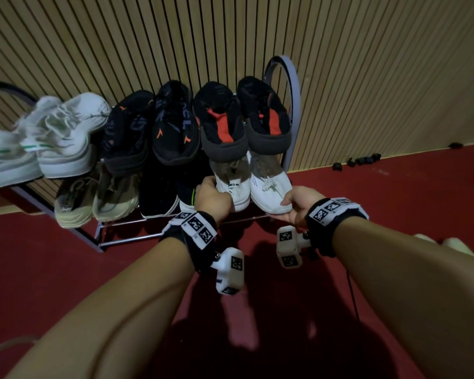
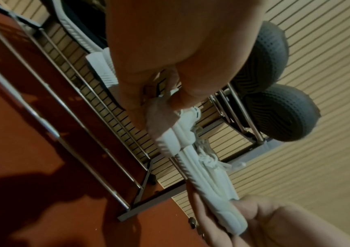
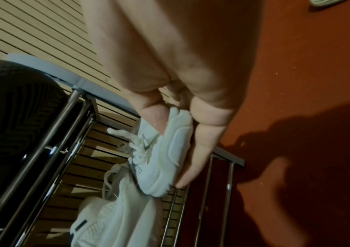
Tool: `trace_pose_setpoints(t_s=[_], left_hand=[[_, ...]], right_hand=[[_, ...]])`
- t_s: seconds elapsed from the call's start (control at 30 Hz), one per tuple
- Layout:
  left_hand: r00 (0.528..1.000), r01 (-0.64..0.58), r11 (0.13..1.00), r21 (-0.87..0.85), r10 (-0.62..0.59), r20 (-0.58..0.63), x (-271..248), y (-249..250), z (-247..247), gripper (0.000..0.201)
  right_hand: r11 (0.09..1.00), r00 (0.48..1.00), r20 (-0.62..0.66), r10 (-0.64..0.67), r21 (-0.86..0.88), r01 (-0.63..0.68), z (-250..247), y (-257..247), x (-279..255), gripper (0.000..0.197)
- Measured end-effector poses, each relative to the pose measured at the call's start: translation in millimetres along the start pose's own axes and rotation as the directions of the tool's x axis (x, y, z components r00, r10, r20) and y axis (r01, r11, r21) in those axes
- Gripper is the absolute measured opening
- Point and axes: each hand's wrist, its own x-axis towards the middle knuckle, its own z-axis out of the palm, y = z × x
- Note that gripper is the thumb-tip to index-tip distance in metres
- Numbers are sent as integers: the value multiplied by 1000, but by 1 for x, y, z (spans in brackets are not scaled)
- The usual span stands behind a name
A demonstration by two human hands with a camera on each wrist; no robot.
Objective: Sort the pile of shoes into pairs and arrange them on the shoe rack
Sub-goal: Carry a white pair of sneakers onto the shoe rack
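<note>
A two-tier metal shoe rack (image 1: 99,236) stands against the slatted wall. Its top tier carries a white pair (image 1: 52,140), a black pair with orange marks (image 1: 151,127) and a black-and-red pair (image 1: 241,116). On the lower tier are a cream pair (image 1: 96,198), a black pair (image 1: 159,192) and, at the right end, two white sneakers. My left hand (image 1: 216,191) grips the heel of the left white sneaker (image 1: 237,191) (image 2: 169,133). My right hand (image 1: 288,205) pinches the right white sneaker (image 1: 268,191) (image 3: 165,150), thumb on top, fingers under the sole.
Red floor lies in front of the rack. Small black items (image 1: 364,160) sit along the wall base to the right. A pale shoe (image 1: 449,243) lies on the floor beyond my right forearm. The rack's grey hoop end (image 1: 296,86) rises beside the white sneakers.
</note>
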Motion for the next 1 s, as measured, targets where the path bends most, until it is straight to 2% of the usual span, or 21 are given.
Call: trace_pose_setpoints(t_s=[0.1, 0.23, 0.3, 0.37, 0.43, 0.6, 0.73, 0.9, 1.0], left_hand=[[1000, -17, 1000, -25, 17, -22, 1, 1, -2, 50], [998, -39, 999, 34, 41, -40, 4, -4, -3, 42], [999, -40, 996, 79, 40, 0, 5, -4, -2, 40], [995, -39, 989, 140, 26, 95, 6, 0, 1, 37], [986, -39, 980, 196, 7, 164, 7, 4, 7, 41], [983, -78, 949, 304, 22, 182, 6, 7, 12, 59], [978, -129, 900, 416, 46, 204, 6, 2, 12, 54], [982, -162, 907, 389, 109, 155, 6, -1, 10, 46], [981, -171, 891, 421, 116, 154, 7, -2, 11, 53]], right_hand=[[1000, 1000, 18, -15, 12, 14, 3, -2, -7, 60], [999, 996, 77, -46, 29, 44, 6, -2, -13, 56], [998, 994, 89, -55, 31, 52, 9, -1, -15, 54], [998, 994, 95, -62, 21, 60, 13, 0, -17, 54], [997, 993, 94, -70, 19, 69, 15, 1, -16, 55], [993, 989, 88, -117, -4, 117, 15, 1, -11, 50], [992, 990, 66, -124, -14, 125, 12, 2, -4, 43], [985, 985, -21, -170, -38, 169, 15, 1, 12, 50], [983, 983, -9, -183, -2, 183, 18, -3, 15, 53]])
